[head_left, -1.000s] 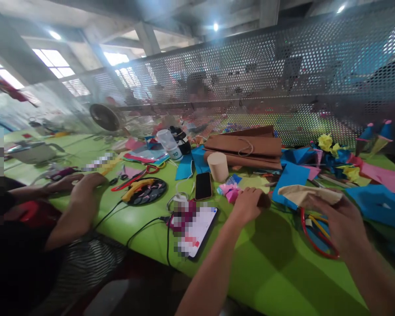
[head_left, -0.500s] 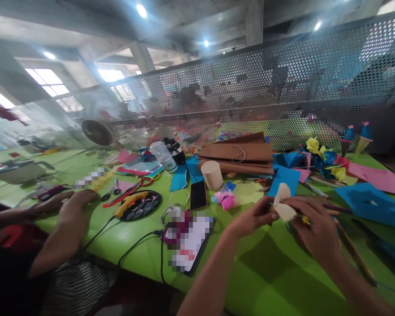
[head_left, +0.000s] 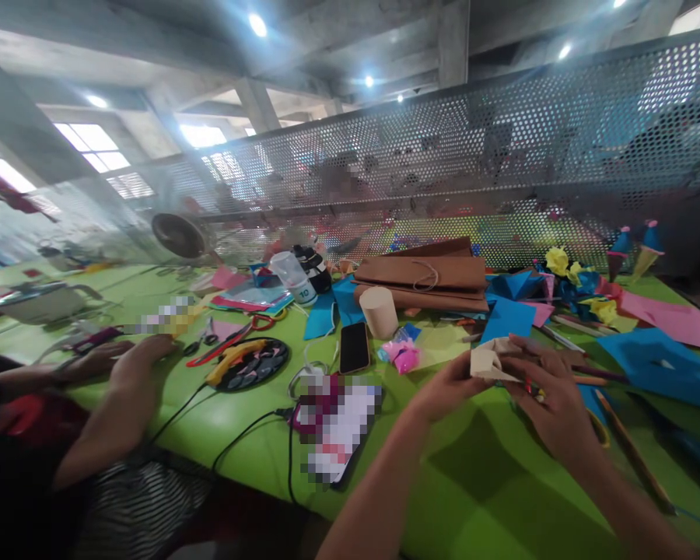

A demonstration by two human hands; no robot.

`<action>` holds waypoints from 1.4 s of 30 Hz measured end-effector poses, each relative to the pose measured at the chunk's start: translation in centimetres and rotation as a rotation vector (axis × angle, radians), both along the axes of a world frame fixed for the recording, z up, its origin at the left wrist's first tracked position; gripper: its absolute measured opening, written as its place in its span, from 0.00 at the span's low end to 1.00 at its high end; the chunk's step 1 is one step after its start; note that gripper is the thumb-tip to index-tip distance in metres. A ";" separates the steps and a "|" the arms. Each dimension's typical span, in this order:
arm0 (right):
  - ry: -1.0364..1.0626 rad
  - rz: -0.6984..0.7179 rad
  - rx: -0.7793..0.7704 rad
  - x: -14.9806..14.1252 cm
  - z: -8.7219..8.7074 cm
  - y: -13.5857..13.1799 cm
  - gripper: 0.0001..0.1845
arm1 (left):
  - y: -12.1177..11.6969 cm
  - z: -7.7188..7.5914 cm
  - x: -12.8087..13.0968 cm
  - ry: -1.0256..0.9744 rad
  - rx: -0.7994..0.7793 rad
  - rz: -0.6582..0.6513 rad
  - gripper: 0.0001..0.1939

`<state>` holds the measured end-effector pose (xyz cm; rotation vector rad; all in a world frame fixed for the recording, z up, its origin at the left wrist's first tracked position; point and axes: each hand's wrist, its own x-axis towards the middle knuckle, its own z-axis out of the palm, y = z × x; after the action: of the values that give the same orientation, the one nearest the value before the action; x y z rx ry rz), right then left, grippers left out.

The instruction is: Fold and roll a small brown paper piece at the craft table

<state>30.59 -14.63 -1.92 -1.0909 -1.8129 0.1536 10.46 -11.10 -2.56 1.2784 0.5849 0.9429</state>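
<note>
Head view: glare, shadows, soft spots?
Head view, top: ceiling lights bloom, windows blow out. Head view, lower right: a dark shadow on the table below the left hand and right hand. Head view, middle: the scene behind the mesh is hazy, the beige piece clearer.

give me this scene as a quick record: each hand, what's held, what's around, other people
left hand: fingers on the beige piece
right hand: grips the same piece from its other side
held item: beige piece, folded or bent, above the table; material unclear
surface: green table
left of the hands: pink packet, dark-screened phone
behind: beige cylinder, brown folded bundle
right: blue sheet, pencil-like stick
other people: co-worker at far left, one hand on or just above the table
</note>
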 end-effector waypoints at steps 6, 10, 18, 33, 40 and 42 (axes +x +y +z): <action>-0.042 0.046 -0.017 0.1 0.3 0.0 0.13 | -0.2 0.3 0.3 0.053 -0.006 0.031 0.36; 0.269 -0.036 -0.079 0.4 0.9 -0.2 0.09 | -0.2 0.6 0.4 0.083 -0.023 0.036 0.34; 0.219 -0.128 0.014 0.6 1.3 -0.4 0.08 | -0.2 0.8 0.6 0.036 -0.050 0.015 0.33; -0.332 0.063 -0.046 -0.6 1.1 -1.0 0.10 | 0.2 -0.5 0.1 0.443 0.336 0.045 0.21; -0.301 0.104 -0.098 -0.7 1.0 -0.8 0.10 | -0.2 -0.7 0.0 0.567 0.419 0.060 0.16; -0.296 0.110 -0.097 -0.6 1.0 -0.8 0.09 | -0.1 -1.2 0.3 0.491 0.365 0.045 0.15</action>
<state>29.96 -15.41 -0.90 -1.1279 -2.1508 0.1531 10.78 -11.16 -3.76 1.8553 0.8482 0.7938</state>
